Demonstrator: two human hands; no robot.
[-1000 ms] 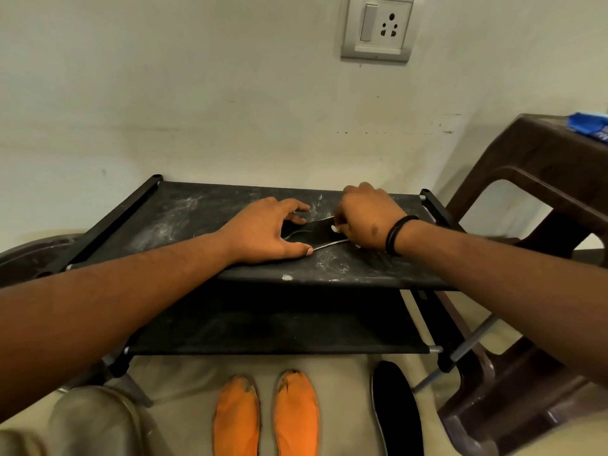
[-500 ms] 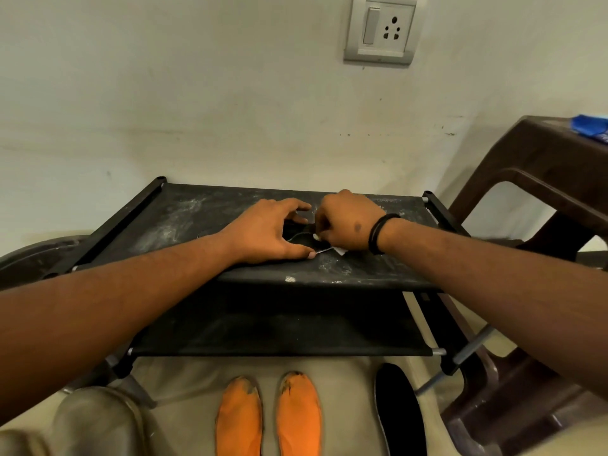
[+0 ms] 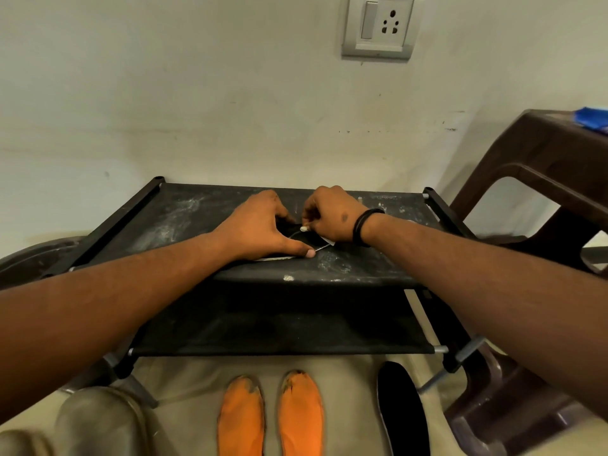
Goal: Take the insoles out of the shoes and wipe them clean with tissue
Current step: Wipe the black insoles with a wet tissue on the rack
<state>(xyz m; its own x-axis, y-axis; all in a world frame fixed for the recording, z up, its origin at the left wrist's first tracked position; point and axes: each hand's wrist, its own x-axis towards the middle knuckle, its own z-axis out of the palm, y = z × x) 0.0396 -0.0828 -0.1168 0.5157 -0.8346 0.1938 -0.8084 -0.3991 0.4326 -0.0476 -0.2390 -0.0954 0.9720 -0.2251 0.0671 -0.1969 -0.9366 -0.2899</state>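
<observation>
A pale, scuffed wall (image 3: 197, 110) fills the background, with a grey switch-and-socket plate (image 3: 378, 26) at 12 o'clock and a dark brown plastic stool (image 3: 539, 166) at 3 o'clock carrying something blue (image 3: 592, 119) on its top. Below the wall stands a black fabric shoe rack (image 3: 171, 222) — its top shelf is dusted with whitish smears — and both your hands work in the middle of that shelf.

Your left hand (image 3: 256, 225) lies spread over a black insole (image 3: 304, 239), fingers fairly straight and the thumb tip pressing down at its near, pale edge. Your right hand (image 3: 332, 213), with a black band (image 3: 362, 225) round the wrist, is just beside the left at about 1 o'clock from it; its fingers are curled in a pinch round a small bit of white tissue (image 3: 303, 229) held against the insole. Most of the insole is hidden under the two hands (only a dark patch and a thin light rim show between them).

On the floor at 6 o'clock lie two orange insoles (image 3: 269, 419) side by side, toes toward the rack and dark-stained at the tips. Another black insole (image 3: 403, 413) lies on the floor at 5 o'clock, near the rack's right leg. A blurred greyish shape (image 3: 95, 422) sits at 7 o'clock — you cannot tell what it is.
</observation>
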